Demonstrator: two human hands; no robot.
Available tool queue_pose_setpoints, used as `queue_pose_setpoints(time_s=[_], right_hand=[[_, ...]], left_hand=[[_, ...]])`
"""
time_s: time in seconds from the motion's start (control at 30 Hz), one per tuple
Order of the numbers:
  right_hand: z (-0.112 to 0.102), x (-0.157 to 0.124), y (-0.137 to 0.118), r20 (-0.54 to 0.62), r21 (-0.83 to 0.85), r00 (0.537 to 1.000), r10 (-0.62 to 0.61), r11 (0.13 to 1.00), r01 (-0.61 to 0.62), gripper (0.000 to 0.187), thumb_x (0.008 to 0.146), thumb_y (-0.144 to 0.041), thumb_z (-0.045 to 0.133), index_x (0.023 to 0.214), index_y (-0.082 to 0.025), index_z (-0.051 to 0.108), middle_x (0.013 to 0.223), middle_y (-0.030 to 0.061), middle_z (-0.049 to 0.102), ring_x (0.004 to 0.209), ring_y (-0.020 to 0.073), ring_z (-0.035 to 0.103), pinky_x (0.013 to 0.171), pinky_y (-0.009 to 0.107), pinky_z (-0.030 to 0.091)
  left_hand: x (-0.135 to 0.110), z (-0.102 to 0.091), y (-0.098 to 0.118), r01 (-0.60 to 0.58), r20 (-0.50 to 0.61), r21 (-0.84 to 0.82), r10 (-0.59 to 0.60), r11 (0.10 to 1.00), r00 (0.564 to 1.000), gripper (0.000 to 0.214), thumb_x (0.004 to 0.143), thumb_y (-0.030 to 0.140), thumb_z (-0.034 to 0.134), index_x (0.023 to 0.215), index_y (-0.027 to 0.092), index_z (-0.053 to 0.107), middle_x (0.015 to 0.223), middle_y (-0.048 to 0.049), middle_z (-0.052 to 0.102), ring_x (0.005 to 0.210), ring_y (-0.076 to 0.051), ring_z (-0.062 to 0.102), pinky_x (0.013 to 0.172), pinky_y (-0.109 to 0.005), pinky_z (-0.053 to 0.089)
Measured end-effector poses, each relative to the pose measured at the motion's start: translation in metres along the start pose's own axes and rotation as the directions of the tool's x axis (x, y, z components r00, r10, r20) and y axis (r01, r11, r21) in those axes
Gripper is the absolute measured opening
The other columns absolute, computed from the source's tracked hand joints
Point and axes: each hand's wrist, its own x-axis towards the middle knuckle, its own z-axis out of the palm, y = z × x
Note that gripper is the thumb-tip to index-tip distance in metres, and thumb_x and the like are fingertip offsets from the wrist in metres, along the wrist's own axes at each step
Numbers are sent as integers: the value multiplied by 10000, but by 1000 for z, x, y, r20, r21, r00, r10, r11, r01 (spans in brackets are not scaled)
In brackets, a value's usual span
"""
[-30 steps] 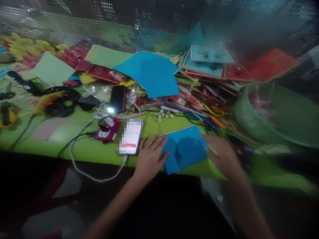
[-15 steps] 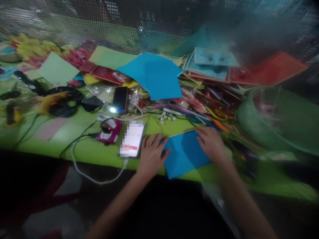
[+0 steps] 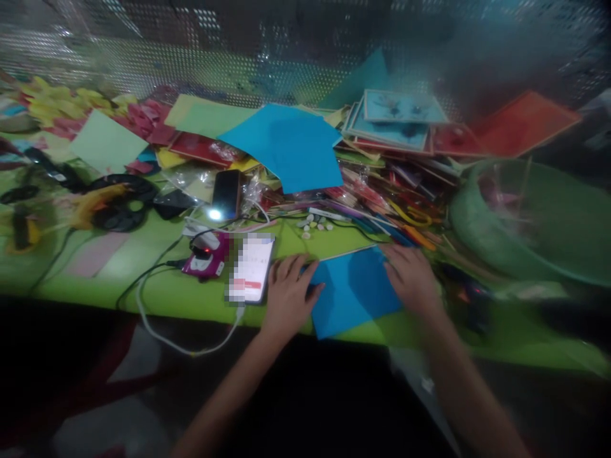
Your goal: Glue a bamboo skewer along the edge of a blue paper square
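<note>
A small blue paper sheet lies at the near edge of the green table. My left hand lies flat with fingers spread on the sheet's left edge, next to a lit phone. My right hand presses flat on the sheet's upper right corner, fingers stretched out. Neither hand grips anything.
A bigger blue sheet tops a heap of coloured papers and cards at the back. Pens and sticks lie behind the hands. A green basin stands right. A second phone, cables and black-yellow scissors lie left.
My right hand slid from the sheet's right side up to its top right corner. The left hand stayed at the left edge.
</note>
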Motion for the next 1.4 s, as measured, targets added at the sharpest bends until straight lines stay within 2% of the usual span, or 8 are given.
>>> queue_pose_setpoints(time_s=[0.23, 0.33, 0.43, 0.53, 0.77, 1.03, 1.2, 1.4], right_hand=[[-6, -46, -12, 45, 20, 999, 3, 1000, -4, 394, 1112, -330, 517, 1416, -147, 688, 1449, 66, 672, 1259, 284, 603, 1077, 456, 467], [-18, -52, -21, 47, 46, 999, 12, 999, -14, 327, 1103, -321, 543, 1322, -171, 733, 1342, 52, 719, 1203, 274, 624, 1040, 454, 468], [-28, -44, -25, 47, 68, 999, -22, 997, 19, 267, 1103, -330, 553, 1199, -197, 763, 1192, 37, 749, 1117, 248, 644, 977, 428, 466], [-30, -24, -23, 5, 71, 996, -91, 993, 90, 293, 1108, -324, 541, 1256, -177, 746, 1208, 43, 746, 1111, 240, 644, 966, 413, 469], [-6, 14, -22, -12, 14, 987, -162, 987, 162, 352, 1111, -304, 522, 1373, -166, 713, 1339, 42, 721, 1200, 253, 638, 990, 411, 458], [6, 9, -22, 5, -9, 984, -178, 984, 178, 346, 1105, -286, 518, 1370, -160, 701, 1302, 51, 726, 1150, 252, 640, 967, 416, 445], [4, 11, -23, 10, -33, 982, -190, 981, 190, 319, 1097, -267, 525, 1344, -163, 699, 1258, 48, 735, 1117, 261, 632, 951, 432, 422], [4, 8, -19, -30, -20, 987, -160, 987, 159, 251, 1094, -260, 534, 1216, -174, 735, 1122, 64, 728, 1043, 260, 619, 934, 430, 414]], left_hand=[[3, -1, 1, -3, 32, 23, 2, 1000, 999, 426, 1094, 379, 593, 1461, 172, 656, 1539, -100, 611, 1428, -347, 503, 1194, -601, 378], [5, -1, 1, 2, 38, 37, -3, 999, 999, 442, 1096, 398, 593, 1472, 174, 649, 1557, -98, 600, 1445, -347, 496, 1198, -604, 373], [9, -2, 1, 20, 66, 46, -23, 999, 998, 458, 1100, 412, 587, 1485, 169, 640, 1573, -95, 588, 1454, -342, 490, 1215, -604, 357], [12, -4, 2, 33, 84, 56, -37, 998, 996, 460, 1109, 421, 571, 1486, 166, 637, 1564, -95, 596, 1448, -341, 496, 1217, -609, 351], [7, -3, 6, 55, 30, 55, -57, 997, 998, 440, 1086, 396, 620, 1456, 159, 649, 1533, -92, 613, 1417, -333, 512, 1209, -596, 357], [5, -4, 7, 71, 13, 46, -72, 996, 997, 413, 1088, 384, 624, 1418, 139, 662, 1386, -85, 689, 1335, -309, 552, 1227, -576, 314], [5, -5, 10, 90, 32, 57, -92, 994, 995, 419, 1091, 400, 626, 1420, 143, 656, 1392, -75, 698, 1342, -306, 555, 1244, -590, 253], [1, -4, 7, 136, -38, 2, -136, 991, 990, 436, 1130, 383, 535, 1471, 131, 637, 1453, -82, 672, 1373, -288, 536, 1233, -538, 302]])
